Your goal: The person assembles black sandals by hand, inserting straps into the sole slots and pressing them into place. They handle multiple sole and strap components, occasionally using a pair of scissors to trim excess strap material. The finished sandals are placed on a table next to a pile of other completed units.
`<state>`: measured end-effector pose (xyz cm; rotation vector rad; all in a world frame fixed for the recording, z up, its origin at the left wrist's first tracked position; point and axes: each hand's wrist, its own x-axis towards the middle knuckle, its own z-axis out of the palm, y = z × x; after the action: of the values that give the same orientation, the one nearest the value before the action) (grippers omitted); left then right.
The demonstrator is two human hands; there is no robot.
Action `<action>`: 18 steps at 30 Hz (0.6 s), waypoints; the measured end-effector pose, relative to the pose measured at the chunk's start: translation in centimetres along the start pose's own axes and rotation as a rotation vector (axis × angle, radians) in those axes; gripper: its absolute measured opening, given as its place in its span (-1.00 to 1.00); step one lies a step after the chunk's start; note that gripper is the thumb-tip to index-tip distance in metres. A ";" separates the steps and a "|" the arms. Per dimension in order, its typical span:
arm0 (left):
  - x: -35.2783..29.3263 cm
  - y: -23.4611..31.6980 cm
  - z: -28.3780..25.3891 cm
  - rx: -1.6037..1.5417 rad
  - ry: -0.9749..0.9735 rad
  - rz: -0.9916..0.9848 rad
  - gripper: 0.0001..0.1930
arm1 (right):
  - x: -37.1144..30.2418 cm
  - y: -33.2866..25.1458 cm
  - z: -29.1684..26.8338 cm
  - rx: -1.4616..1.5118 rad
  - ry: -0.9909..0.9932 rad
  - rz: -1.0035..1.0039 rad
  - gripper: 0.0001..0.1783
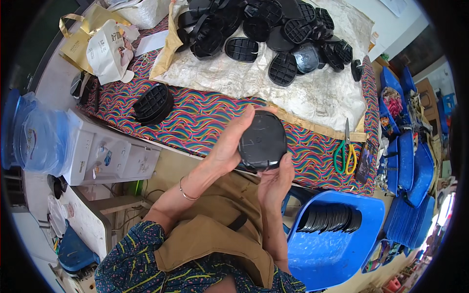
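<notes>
A black rounded plastic shell, smooth on the side facing me, is held up between my two hands over the near edge of the table. My left hand grips its left side, with the thumb along the upper left rim. From below, my right hand closes on the lower right edge, thumb at the rim. The fingers behind the shell are hidden. To the left on the patterned cloth sits a small stack of black shells with a ribbed grid on top.
A pile of black shells covers the far part of a white sheet. Scissors with green and yellow handles lie at the right. A blue bin beside me holds a row of black shells. A water dispenser stands left.
</notes>
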<state>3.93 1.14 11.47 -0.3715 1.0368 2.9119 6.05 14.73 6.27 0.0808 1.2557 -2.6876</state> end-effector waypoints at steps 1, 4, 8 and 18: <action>0.1 -0.3 0.3 -0.003 -0.054 0.047 -0.49 | 0.3 -0.7 0.6 0.030 0.006 0.018 -0.61; 0.5 -0.7 0.7 -0.147 -0.138 0.041 -0.50 | 0.7 -0.9 0.3 -0.037 -0.023 0.017 -0.56; 0.8 -0.9 1.1 -0.385 -0.050 -0.012 -0.57 | 0.8 -1.2 1.0 -0.342 -0.020 -0.140 -0.48; 1.4 -2.2 -0.1 -0.483 0.096 0.018 -0.56 | 1.6 -0.2 1.9 -0.540 -0.099 -0.329 -0.29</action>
<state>2.85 2.69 9.73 -0.5165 0.3251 3.1614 4.53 13.15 7.43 -0.3521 2.0572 -2.4427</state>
